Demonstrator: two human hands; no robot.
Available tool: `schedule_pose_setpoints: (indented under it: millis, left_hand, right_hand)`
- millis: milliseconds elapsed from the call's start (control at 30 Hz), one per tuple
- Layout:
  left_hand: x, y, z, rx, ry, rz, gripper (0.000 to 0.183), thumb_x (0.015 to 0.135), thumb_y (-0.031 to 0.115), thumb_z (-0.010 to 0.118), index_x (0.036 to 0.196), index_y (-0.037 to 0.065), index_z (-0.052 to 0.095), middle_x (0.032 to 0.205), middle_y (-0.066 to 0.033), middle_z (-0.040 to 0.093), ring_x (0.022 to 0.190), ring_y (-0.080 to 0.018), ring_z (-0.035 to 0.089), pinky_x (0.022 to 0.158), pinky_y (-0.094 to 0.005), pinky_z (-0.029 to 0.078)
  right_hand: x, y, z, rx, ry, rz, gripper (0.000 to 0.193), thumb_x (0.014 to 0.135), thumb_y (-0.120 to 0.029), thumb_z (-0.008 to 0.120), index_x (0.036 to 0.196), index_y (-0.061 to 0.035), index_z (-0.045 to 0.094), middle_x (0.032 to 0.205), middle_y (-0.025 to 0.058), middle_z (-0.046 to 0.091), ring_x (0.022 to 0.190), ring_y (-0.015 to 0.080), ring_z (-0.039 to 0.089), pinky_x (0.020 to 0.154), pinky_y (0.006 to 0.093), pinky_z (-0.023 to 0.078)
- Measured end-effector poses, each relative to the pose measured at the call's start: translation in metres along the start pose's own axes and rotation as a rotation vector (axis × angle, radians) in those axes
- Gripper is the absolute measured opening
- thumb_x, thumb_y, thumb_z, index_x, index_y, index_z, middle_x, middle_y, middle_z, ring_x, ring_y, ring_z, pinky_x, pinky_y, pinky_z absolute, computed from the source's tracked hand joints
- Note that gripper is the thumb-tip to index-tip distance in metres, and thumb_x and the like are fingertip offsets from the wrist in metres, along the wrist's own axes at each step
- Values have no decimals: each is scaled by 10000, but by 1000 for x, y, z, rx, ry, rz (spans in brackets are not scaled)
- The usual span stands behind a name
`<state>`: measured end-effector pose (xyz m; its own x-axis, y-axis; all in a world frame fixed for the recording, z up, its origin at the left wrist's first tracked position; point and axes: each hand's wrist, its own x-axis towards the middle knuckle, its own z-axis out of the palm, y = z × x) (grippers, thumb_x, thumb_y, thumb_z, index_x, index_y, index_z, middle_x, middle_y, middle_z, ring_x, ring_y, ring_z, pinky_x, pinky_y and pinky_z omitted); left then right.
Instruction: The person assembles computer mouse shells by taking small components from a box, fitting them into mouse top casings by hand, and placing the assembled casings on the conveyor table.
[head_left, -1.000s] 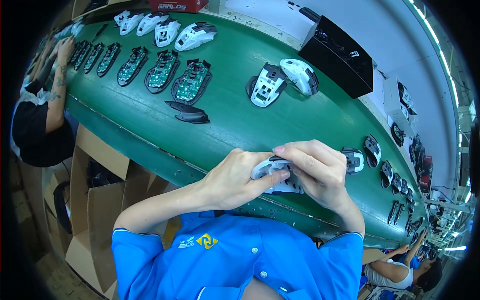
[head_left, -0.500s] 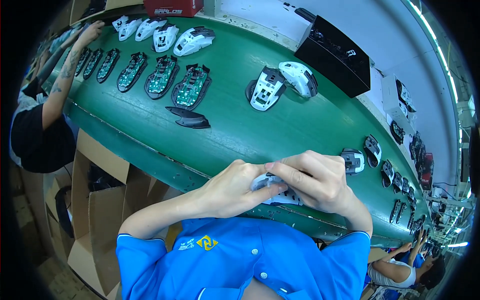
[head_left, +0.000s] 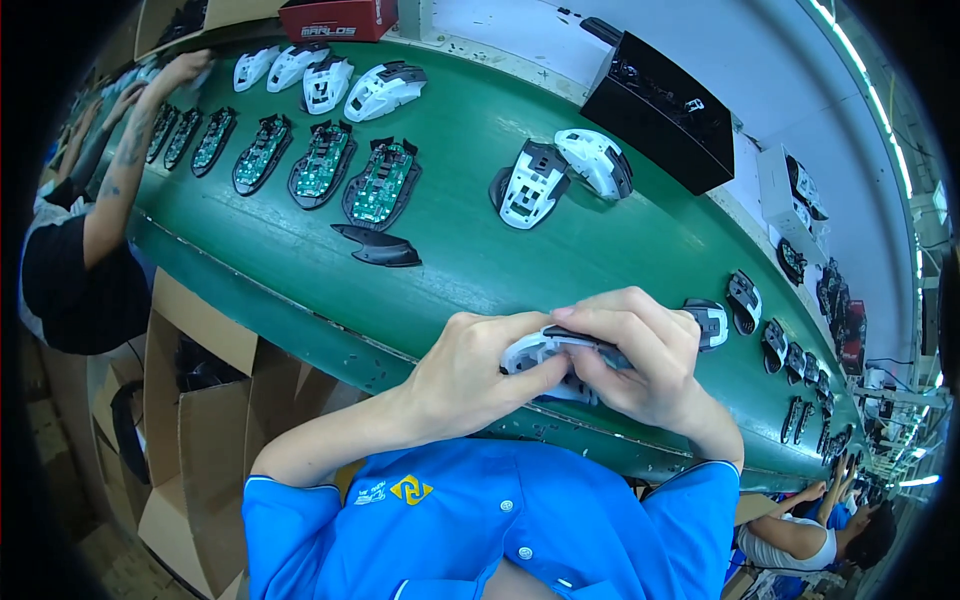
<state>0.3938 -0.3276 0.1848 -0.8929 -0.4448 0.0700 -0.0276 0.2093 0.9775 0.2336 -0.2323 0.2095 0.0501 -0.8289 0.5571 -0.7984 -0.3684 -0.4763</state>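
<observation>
Over the near edge of the green bench, both hands grip one white-and-black computer mouse shell [head_left: 527,349]. My left hand [head_left: 470,368] is closed on its left end, thumb along the near side. My right hand [head_left: 642,350] curls over the right end, fingertips on the black upper edge and thumb at the hollow side. The fingers cover much of the shell. Just beyond my right hand lies a white-and-black mouse shell [head_left: 711,325]. Farther off, a white-and-black shell [head_left: 531,185] touches a second white shell [head_left: 597,162].
Mouse bases with green circuit boards [head_left: 381,185] line the bench's [head_left: 450,270] left, beside a black side piece [head_left: 378,246] and white shells [head_left: 385,90]. A black box [head_left: 660,110] stands at the back. More mouse parts [head_left: 775,345] run right. A co-worker's arm [head_left: 125,170] reaches in left; cardboard boxes [head_left: 210,430] stand below.
The mouse shell has tilted in my hands, so its black edge and hollow side now show more. My right fingers and thumb have shifted on it. The co-worker's hand at left has moved slightly.
</observation>
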Motion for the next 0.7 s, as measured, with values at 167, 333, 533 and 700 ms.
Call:
schedule_pose_setpoints:
  millis: [167,333,533,700]
  left_hand:
    - [2,0,0,56,23,20,321,817,144,628,1091,-22,603,750,-221,641,659,-346,657,554,-376,509]
    - [2,2,-2,35,3,27,305,818,134,634,1066,-41,604,705,-231,630,634,-357,650,536,-372,508]
    - [-1,1,-3,-7,-36,90,257,813,124,641,1004,-43,606,717,-226,635,629,-358,646,529,-380,505]
    - [1,5,-13,113,-47,115,264,808,130,648,1008,-36,605,717,-221,637,622,-354,644,525,-381,510]
  right_hand:
    - [10,4,-2,-153,43,-118,322,575,-68,714,892,-47,660,828,44,617,744,181,601,533,279,501]
    - [11,4,-6,-191,-92,-193,312,590,-125,680,891,-45,658,828,33,601,649,151,581,478,262,467]
    - [9,-1,-7,-207,-97,-258,345,597,-169,621,911,-33,658,817,32,590,607,133,568,448,256,451]
    - [12,4,-4,5,-42,-98,288,579,-46,732,860,-57,669,708,14,578,575,127,539,424,264,409]
